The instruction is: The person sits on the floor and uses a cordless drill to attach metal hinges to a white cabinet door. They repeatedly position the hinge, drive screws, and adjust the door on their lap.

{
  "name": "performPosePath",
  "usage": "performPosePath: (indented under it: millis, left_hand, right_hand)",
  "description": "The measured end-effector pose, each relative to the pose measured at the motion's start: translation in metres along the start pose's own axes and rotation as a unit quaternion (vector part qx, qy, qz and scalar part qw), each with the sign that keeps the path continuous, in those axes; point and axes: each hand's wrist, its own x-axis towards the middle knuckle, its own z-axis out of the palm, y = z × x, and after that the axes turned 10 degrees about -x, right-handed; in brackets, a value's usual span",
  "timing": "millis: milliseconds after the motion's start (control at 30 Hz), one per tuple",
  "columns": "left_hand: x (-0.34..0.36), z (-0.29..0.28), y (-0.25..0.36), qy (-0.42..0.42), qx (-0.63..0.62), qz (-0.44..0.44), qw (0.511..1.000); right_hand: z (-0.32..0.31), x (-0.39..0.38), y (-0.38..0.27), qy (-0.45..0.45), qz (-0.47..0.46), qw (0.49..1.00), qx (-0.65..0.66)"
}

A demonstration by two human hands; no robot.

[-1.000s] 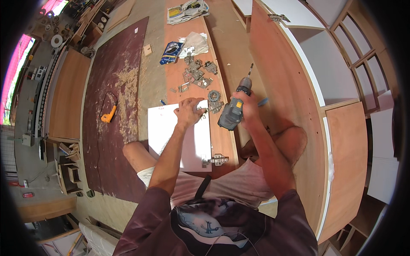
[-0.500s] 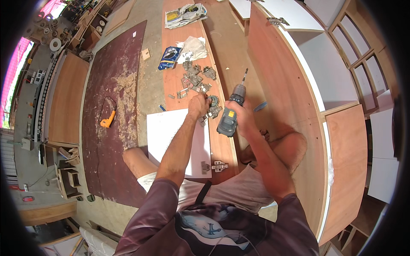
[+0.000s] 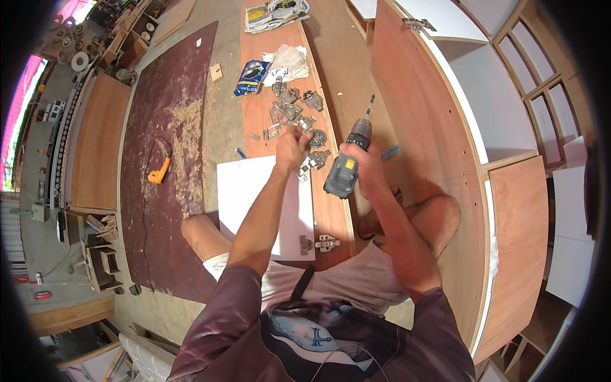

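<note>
We see a dark plum T-shirt [image 3: 210, 340] worn with pale shorts [image 3: 347, 280].
We note a satiny sheen on the loose short sleeves [image 3: 224, 299], which end above bare forearms [image 3: 258, 223]. Across the front we make out a large print [image 3: 296, 328] with black areas, pale blue patches, a white curved stripe and a dark anchor-like mark [image 3: 317, 336]. A narrow black strap [image 3: 303, 282] lies against the light greyish shorts. We find the left hand [image 3: 293, 148] and right hand [image 3: 364, 164] ungloved, and the knees [image 3: 196, 226] uncovered.
</note>
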Motion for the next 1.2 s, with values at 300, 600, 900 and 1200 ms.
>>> performPosePath:
  millis: [300, 600, 900, 1200]
  left_hand:
    - [-0.114, 0.008, -0.012, 0.07, 0.178, 0.203, 0.96]
    - [-0.108, 0.001, -0.034, -0.025, 0.055, 0.198, 0.978]
    - [-0.115, -0.017, -0.056, 0.009, 0.174, 0.225, 0.959]
    - [-0.112, -0.033, -0.06, -0.001, 0.182, 0.226, 0.957]
  right_hand:
    - [-0.006, 0.002, 0.003, 0.018, 0.012, 0.999, 0.037]
    - [-0.012, 0.003, 0.001, 0.028, 0.028, 0.997, 0.073]
    - [-0.018, -0.046, 0.01, -0.053, 0.058, 0.996, 0.037]
    - [0.01, -0.069, 0.013, -0.152, 0.085, 0.983, -0.06]
